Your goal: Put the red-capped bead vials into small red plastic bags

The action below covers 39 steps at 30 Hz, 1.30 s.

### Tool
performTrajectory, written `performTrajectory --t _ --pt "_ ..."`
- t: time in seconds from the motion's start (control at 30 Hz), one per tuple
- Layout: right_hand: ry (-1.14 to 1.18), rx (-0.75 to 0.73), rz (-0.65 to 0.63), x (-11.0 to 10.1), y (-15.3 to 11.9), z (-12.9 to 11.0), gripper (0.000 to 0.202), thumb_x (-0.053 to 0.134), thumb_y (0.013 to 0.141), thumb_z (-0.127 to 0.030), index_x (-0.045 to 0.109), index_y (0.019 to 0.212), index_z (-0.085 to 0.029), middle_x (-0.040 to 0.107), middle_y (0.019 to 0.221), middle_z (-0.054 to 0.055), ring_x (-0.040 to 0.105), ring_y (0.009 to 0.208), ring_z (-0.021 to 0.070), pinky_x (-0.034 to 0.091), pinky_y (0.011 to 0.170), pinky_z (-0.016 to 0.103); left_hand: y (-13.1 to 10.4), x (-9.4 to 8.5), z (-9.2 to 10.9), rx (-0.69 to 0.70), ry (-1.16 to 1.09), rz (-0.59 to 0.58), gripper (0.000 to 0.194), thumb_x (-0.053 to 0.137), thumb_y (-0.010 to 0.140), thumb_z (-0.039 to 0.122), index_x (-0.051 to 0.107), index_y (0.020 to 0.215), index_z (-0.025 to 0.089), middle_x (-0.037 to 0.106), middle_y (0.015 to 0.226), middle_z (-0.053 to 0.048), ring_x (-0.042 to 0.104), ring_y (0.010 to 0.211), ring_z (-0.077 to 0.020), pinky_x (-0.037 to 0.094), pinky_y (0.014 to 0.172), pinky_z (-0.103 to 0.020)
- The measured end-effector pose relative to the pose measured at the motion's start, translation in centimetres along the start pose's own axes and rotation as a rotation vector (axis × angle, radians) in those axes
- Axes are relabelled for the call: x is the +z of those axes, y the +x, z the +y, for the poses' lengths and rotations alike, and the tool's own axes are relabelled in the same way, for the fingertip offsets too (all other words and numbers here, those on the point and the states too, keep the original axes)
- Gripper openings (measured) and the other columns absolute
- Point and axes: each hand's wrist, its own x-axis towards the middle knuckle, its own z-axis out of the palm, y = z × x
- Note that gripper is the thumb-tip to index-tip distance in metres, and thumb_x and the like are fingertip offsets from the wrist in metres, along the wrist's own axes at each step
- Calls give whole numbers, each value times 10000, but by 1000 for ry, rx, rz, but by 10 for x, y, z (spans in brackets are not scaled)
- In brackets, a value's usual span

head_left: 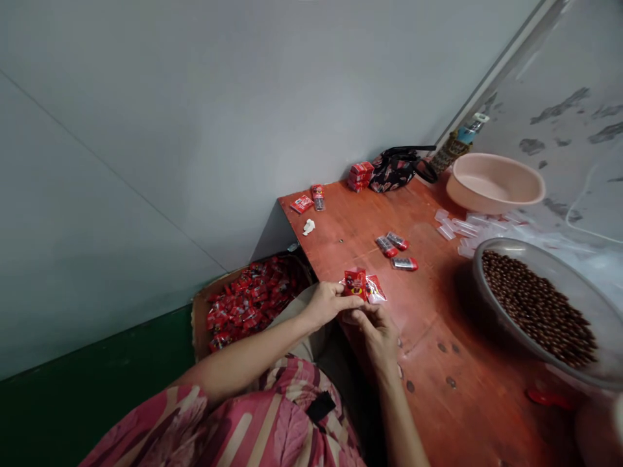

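A small red printed packet [355,283] is held at the table's near left edge. My left hand [327,303] is closed on its left side, the thumb lying across its lower part. At the lower edge of that packet, my right hand [379,332] is closed too, its thumb and forefinger pinched together; the exact grip is partly hidden. Just behind lies a second red packet with a clear part [376,289]. Farther back on the table rest several small clear containers with red ends and dark contents, one of them a container [404,264] lying on its side.
A carton [199,324] full of red packets stands at the lower left. On the red table [428,311] are a bowl [506,245] of brown balls, a pink basin [495,204], loose clear plastic pieces [464,227], stacked red boxes [360,175], a floral bag [393,170] and a bottle [457,143].
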Motion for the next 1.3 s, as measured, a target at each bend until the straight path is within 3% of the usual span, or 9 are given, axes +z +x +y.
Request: performTrajectory --t 0.13,0.23,0.3,0.4,0.63,0.77,0.9,1.1,1.3 --pt "-283 -224 66 -21 16 -27 264 542 789 -376 611 981 -208 616 993 68 569 889 223 459 759 363 -5 -7 -1 77 395 -37 401 650 601 474 504 473 123 322 474 61 295 482 -64 180 447 -209" --pt "-355 -400 -83 -28 30 -49 262 518 809 -353 582 1035 -235 520 1175 76 501 1058 226 414 862 381 -8 -5 3 116 525 -64 391 640 614 450 477 461 130 273 475 66 269 477 -60 159 451 -215" --pt "-400 -421 -207 -27 37 -55 170 523 812 -338 610 912 -231 527 1142 72 499 1054 218 398 875 369 -10 -2 6 153 580 -69 389 636 622 421 448 442 132 243 478 67 253 471 -56 149 451 -219" --pt "-404 -373 -220 -22 45 -49 199 523 814 -346 586 691 -203 572 967 58 536 934 197 405 829 338 -12 -1 9 190 593 -79 375 624 637 392 433 442 133 230 483 66 248 472 -54 143 450 -219" --pt "44 -101 229 -16 34 -22 222 498 823 -408 575 773 -206 590 815 8 581 756 155 471 728 312 -4 -11 -1 14 247 -38 310 659 603 399 542 536 120 377 488 60 337 482 -66 212 454 -201" --pt "25 0 51 -2 3 -14 240 560 790 -386 589 937 -199 614 911 40 589 747 157 495 697 309 3 -8 -3 -107 -275 -42 319 703 590 393 609 678 101 555 607 -4 471 526 -92 344 521 -211" --pt "169 128 -22 19 -17 -4 313 643 725 -361 576 973 -181 636 849 41 606 688 163 513 594 286 4 1 -1 -165 -503 -71 329 720 594 391 593 671 98 569 599 -23 488 490 -89 362 487 -211" --pt "111 119 55 26 -20 0 259 665 710 -332 603 908 -177 627 663 -12 579 563 129 494 553 255 3 6 -3 -128 -510 24 309 754 564 334 603 669 86 565 565 -14 494 481 -85 366 477 -202" --pt "329 188 -20 21 -18 0 192 677 702 -312 614 811 -167 636 673 -1 573 513 109 473 491 227 4 -8 -1 -208 -371 -250 307 728 591 351 634 651 65 604 577 -58 514 468 -104 389 479 -227"
